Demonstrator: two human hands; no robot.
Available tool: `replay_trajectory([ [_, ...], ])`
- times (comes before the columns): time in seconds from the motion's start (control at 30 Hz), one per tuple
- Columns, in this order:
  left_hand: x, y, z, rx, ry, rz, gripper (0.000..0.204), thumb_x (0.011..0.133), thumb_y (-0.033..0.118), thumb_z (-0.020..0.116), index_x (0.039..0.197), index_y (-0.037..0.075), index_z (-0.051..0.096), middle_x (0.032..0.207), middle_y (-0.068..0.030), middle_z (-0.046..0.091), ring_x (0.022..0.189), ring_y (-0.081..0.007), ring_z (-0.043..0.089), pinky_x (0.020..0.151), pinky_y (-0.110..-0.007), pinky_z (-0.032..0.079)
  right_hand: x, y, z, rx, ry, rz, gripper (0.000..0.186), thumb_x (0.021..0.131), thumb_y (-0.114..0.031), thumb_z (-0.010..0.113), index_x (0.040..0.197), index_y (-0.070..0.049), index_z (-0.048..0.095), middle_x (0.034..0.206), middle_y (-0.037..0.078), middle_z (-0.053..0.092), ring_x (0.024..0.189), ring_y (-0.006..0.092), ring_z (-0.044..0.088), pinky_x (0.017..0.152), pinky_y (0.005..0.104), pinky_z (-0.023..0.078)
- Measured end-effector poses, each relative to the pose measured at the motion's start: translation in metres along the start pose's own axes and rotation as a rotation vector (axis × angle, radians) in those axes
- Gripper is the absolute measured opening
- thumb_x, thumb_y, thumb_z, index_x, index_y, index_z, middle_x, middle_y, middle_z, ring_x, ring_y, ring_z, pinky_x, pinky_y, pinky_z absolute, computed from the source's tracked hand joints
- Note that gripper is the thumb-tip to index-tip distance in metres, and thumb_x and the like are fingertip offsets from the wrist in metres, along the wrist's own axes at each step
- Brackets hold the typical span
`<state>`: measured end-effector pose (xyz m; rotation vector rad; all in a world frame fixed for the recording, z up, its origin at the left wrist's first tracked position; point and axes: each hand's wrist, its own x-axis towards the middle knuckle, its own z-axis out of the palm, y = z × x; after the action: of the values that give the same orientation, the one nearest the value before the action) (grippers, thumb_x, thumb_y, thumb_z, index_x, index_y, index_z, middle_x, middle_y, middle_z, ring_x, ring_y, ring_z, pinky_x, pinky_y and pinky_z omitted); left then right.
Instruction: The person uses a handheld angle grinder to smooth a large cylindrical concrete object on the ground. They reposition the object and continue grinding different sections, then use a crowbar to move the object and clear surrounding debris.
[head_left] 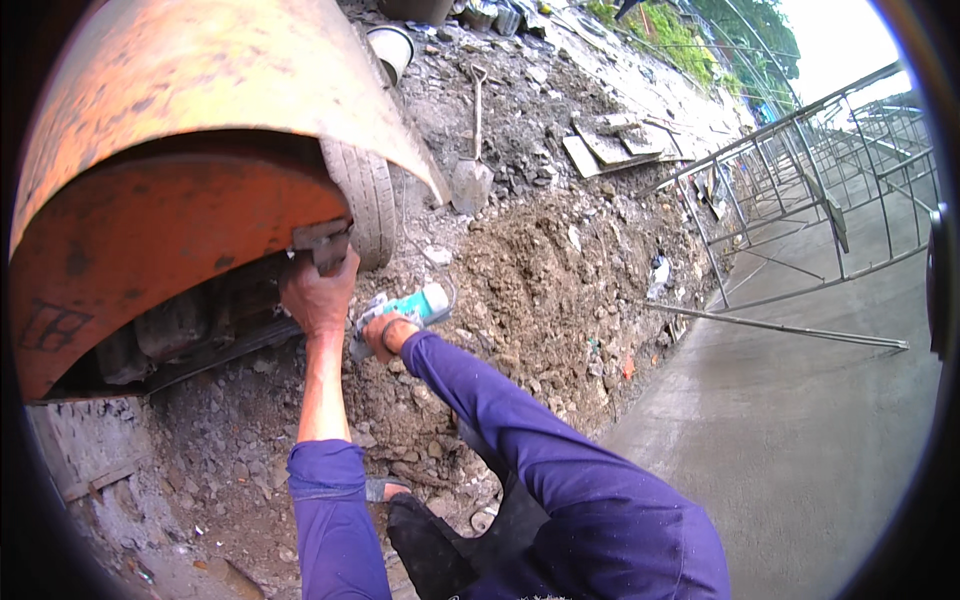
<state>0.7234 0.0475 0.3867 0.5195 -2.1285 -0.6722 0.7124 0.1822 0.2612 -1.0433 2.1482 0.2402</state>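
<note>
My left hand [322,292] reaches up under the orange machine housing [180,210], its fingers closed round a dark metal piece [320,240] at the housing's lower right edge. Whether that piece is fixed to the housing I cannot tell. Just to the right and lower, my right hand [386,334] grips a teal and grey angle grinder [408,307] with a pale rear end. A thin cord runs from its back. The grinder's disc end is mostly hidden by my hand and cannot be made out. Behind the metal piece stands a worn tyre [365,200].
Loose soil and rubble [540,290] cover the ground. A shovel [476,150], a bucket [391,52] and broken boards [625,148] lie beyond. Metal scaffold frames [800,200] stand on the concrete slab [790,420] at right. A stone block [90,440] is under the housing's left.
</note>
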Motion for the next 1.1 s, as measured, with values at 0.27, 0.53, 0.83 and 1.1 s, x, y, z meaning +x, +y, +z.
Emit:
replay_trajectory([
  [0.27, -0.013, -0.013, 0.028, -0.272, 0.02, -0.072, 0.021, 0.081, 0.016, 0.086, 0.077, -0.001, 0.073, 0.075, -0.0139, 0.076, 0.069, -0.0276, 0.076, 0.068, -0.039, 0.058, -0.036, 0.038, 0.057, 0.047, 0.067, -0.043, 0.028, 0.077, -0.019, 0.076, 0.104, -0.011, 0.078, 0.1, 0.015, 0.079, 0.096, 0.032, 0.078, 0.079, 0.0438, 0.062],
  [0.53, -0.015, -0.03, 0.05, -0.374, -0.05, -0.134, 0.027, 0.087, 0.014, 0.082, 0.072, -0.005, 0.071, 0.068, -0.0021, 0.072, 0.067, -0.0093, 0.068, 0.067, -0.031, 0.054, -0.094, 0.08, 0.16, 0.312, 0.062, 0.036, 0.045, 0.08, -0.02, 0.076, 0.122, -0.013, 0.061, 0.093, 0.019, 0.076, 0.092, 0.0413, 0.075, 0.077, 0.0519, 0.059],
  [0.83, -0.009, -0.039, 0.059, -0.413, 0.167, 0.154, 0.03, 0.076, 0.016, 0.089, 0.088, -0.001, 0.068, 0.076, -0.0028, 0.069, 0.068, -0.0134, 0.068, 0.066, -0.034, 0.054, -0.131, 0.015, 0.148, 1.167, 0.746, 0.332, 0.043, 0.089, -0.033, 0.078, 0.12, -0.004, 0.069, 0.102, 0.027, 0.075, 0.099, 0.0447, 0.073, 0.085, 0.0494, 0.057],
  [1.1, -0.007, -0.034, 0.059, -0.483, 0.05, 0.036, 0.024, 0.08, 0.011, 0.083, 0.082, -0.001, 0.062, 0.074, -0.003, 0.067, 0.063, -0.0144, 0.063, 0.062, -0.034, 0.051, -0.216, -0.025, 0.039, 1.638, 0.739, 0.279, 0.038, 0.087, -0.019, 0.082, 0.12, -0.004, 0.071, 0.11, 0.009, 0.074, 0.113, 0.0249, 0.061, 0.107, 0.0403, 0.043],
])
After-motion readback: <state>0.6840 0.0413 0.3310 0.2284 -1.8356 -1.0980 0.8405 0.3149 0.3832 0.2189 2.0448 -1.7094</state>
